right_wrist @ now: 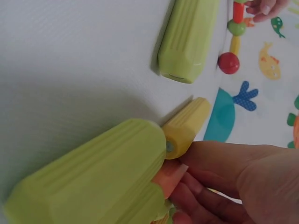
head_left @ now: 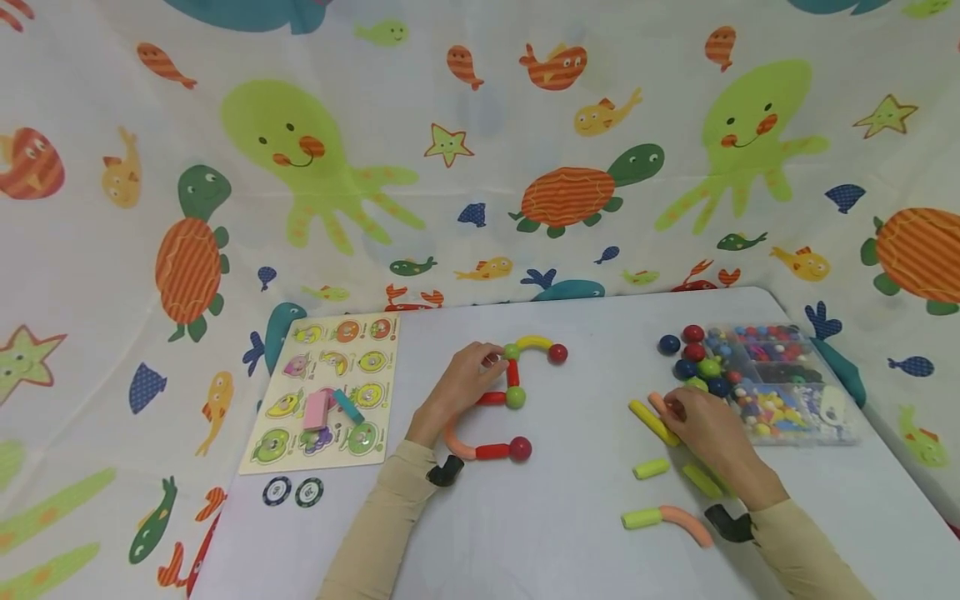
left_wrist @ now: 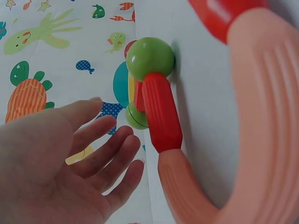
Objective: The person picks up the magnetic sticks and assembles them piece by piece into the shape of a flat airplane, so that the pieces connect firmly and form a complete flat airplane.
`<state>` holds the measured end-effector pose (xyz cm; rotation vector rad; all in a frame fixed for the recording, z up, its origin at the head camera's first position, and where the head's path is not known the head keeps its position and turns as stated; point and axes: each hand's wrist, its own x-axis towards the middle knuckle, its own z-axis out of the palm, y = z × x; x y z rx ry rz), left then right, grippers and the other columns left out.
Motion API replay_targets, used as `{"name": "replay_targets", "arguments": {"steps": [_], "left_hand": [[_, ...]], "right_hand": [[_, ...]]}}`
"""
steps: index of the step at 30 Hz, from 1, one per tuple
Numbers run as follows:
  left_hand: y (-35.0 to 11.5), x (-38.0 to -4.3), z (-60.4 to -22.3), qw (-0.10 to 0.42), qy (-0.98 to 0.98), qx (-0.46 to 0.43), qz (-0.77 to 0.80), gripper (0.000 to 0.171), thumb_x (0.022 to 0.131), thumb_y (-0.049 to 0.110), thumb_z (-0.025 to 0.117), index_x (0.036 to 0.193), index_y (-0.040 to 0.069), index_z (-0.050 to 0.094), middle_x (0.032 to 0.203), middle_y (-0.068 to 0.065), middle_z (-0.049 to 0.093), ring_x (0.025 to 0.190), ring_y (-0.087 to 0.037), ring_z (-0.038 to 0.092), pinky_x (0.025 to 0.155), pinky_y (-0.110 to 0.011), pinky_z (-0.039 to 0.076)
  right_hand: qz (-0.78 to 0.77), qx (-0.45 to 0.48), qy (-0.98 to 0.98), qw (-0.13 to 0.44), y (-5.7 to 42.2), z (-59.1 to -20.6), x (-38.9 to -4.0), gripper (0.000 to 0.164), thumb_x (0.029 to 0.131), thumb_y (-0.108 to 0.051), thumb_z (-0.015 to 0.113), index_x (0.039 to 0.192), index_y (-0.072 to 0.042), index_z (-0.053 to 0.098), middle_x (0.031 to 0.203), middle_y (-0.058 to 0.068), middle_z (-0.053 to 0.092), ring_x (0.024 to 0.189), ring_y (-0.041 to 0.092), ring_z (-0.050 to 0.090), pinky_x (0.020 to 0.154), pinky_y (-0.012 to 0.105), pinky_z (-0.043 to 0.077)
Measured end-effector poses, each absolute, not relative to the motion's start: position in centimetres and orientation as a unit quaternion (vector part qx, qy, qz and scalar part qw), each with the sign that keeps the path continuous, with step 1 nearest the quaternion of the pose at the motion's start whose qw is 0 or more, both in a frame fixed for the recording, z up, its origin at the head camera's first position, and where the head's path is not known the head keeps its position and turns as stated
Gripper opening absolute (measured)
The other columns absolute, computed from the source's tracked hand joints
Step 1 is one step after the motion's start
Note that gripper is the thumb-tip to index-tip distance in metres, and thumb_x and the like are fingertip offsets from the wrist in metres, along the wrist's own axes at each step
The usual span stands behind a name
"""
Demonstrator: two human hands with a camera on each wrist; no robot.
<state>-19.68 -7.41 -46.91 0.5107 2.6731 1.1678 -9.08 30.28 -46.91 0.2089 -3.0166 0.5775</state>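
My left hand (head_left: 463,385) is beside a chain of toy rods and balls, its fingers spread and loosely bent with nothing between them. The chain has a green ball (left_wrist: 150,59), a red rod (left_wrist: 161,112), a peach curved rod (head_left: 455,437), a yellow curved rod (head_left: 534,342) and a red ball (head_left: 520,449) at one end. On the right, my right hand (head_left: 708,433) pinches a peach rod (right_wrist: 169,177) between thumb and fingers. Right by it lie a yellow rod (right_wrist: 188,126) and a large green rod (right_wrist: 93,175); the peach rod is partly hidden.
Several balls (head_left: 693,333) lie beside a clear compartment box (head_left: 847,433) of beads at the right. Nearer are a green rod (head_left: 650,469) and a green rod joined to a peach curved rod (head_left: 686,523). A fruit puzzle board (head_left: 258,433) bears pink and teal blocks; two chips (head_left: 277,491) lie below.
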Motion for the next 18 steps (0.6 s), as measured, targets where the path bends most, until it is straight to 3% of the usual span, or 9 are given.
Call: {"name": "replay_targets", "arguments": {"steps": [5, 11, 18], "left_hand": [[-7.33, -19.27, -47.02, 0.105, 0.895, 0.173, 0.398, 0.038, 0.102, 0.029, 0.062, 0.136, 0.013, 0.062, 0.114, -0.001, 0.062, 0.105, -0.017, 0.056, 0.093, -0.035, 0.053], [-7.26, -18.99, -47.13, 0.109, 0.891, 0.189, 0.399, 0.038, 0.103, 0.029, 0.061, 0.136, 0.011, 0.062, 0.115, -0.003, 0.063, 0.104, -0.018, 0.056, 0.094, -0.036, 0.052], [-7.34, -19.15, -47.28, 0.104, 0.891, 0.191, 0.397, 0.038, 0.103, 0.03, 0.06, 0.135, 0.01, 0.062, 0.111, -0.001, 0.063, 0.102, -0.017, 0.057, 0.092, -0.034, 0.052]], "right_hand": [[0.18, 0.061, -0.981, 0.028, 30.26, -46.95, -8.92, 0.011, 0.089, -0.015, 0.077, 0.089, -0.006, 0.07, 0.072, 0.0, 0.057, 0.061, 0.013, 0.047, 0.056, 0.03, 0.038], [0.212, 0.033, -0.976, 0.028, 30.56, -47.08, -9.1, 0.03, 0.088, -0.02, 0.077, 0.11, 0.0, 0.071, 0.082, 0.006, 0.068, 0.064, 0.014, 0.055, 0.055, 0.03, 0.043], [0.273, 0.01, -0.96, 0.056, 31.15, -46.49, -9.52, 0.032, 0.092, -0.016, 0.074, 0.118, 0.002, 0.067, 0.1, 0.018, 0.072, 0.083, 0.028, 0.066, 0.064, 0.031, 0.049]]}}
